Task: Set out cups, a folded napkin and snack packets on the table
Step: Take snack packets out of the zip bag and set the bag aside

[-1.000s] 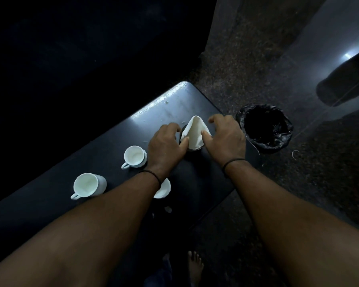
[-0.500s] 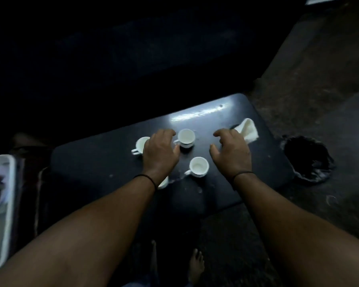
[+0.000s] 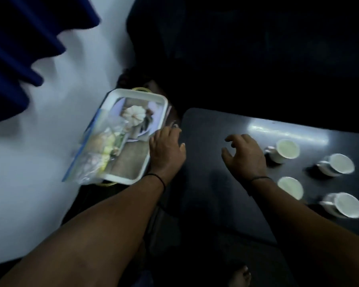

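**Left hand at the tray, snack packets next to come**

Head view: four white cups (image 3: 288,149) stand grouped on the right part of the dark table (image 3: 211,162), all upright, handles pointing left. The folded napkin is out of frame. What remains within reach is the clear packet of snacks (image 3: 97,150), lying along the left side of a white tray (image 3: 133,94) that sits just off the table's left end, its lower corner hanging over the tray's rim.

The left hand (image 3: 166,148) rests at the tray's right edge, fingers loosely together and pointing up along the rim — whether it grips the rim or only touches it, I cannot tell through the blur. It holds nothing visible. The packet lies across the tray's width from this hand, apart from it. The right hand (image 3: 244,154) hovers over the bare table, fingers curled and spread, empty, just beside the nearest cup.

The packet looks light, soft and crinkly, likely slippery — best pinched at its flat sealed edge, not squeezed at the middle, where the contents may crush. The tray itself looks stiff.
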